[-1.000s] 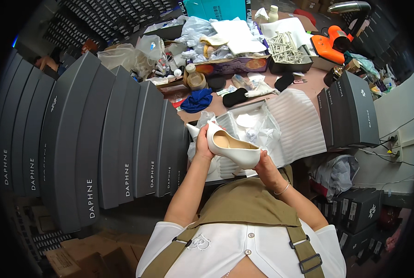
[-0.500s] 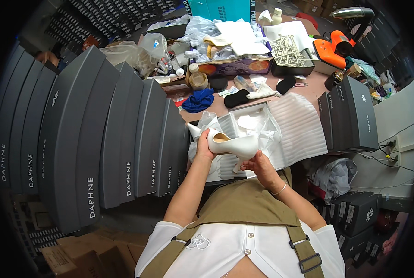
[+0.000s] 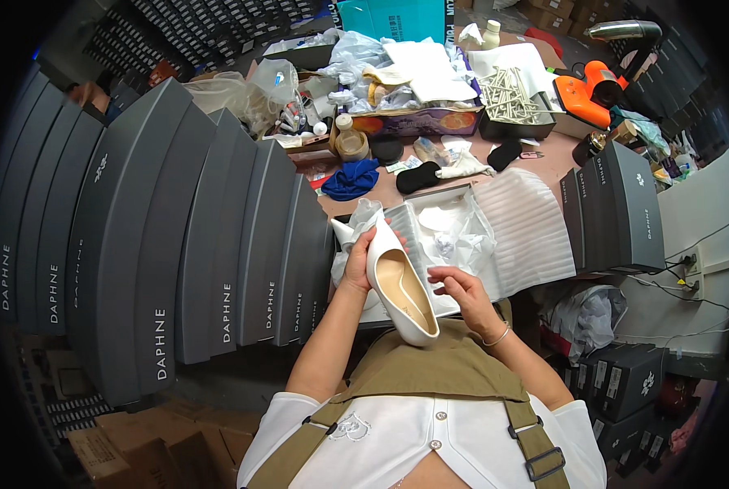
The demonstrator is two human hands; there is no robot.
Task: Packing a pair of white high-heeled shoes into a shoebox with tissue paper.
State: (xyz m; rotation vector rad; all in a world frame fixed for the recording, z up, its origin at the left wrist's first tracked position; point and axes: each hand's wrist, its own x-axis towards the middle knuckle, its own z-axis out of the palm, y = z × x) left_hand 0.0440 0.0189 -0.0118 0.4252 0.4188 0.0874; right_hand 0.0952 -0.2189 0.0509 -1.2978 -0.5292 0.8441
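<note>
A white high-heeled shoe [image 3: 401,289] with a beige insole is held up in front of my chest, toe pointing toward me. My left hand [image 3: 360,265] grips it around the heel end. My right hand [image 3: 460,292] hovers at the shoe's right side, fingers spread and touching or nearly touching its rim. Behind the shoe lies an open shoe box [image 3: 454,213] lined with crumpled white tissue paper [image 3: 458,240]. Beside it lies the ribbed white box lid [image 3: 527,232].
A tall row of grey shoe boxes [image 3: 177,253] stands at the left. More grey boxes [image 3: 617,208] stand at the right. The table's far side holds a blue cloth [image 3: 352,179], black pads, a tape roll, bags, and an orange tool [image 3: 589,90].
The shoe has been turned from lying sideways to pointing toe-down toward me. My right hand slid off its toe end to its right side.
</note>
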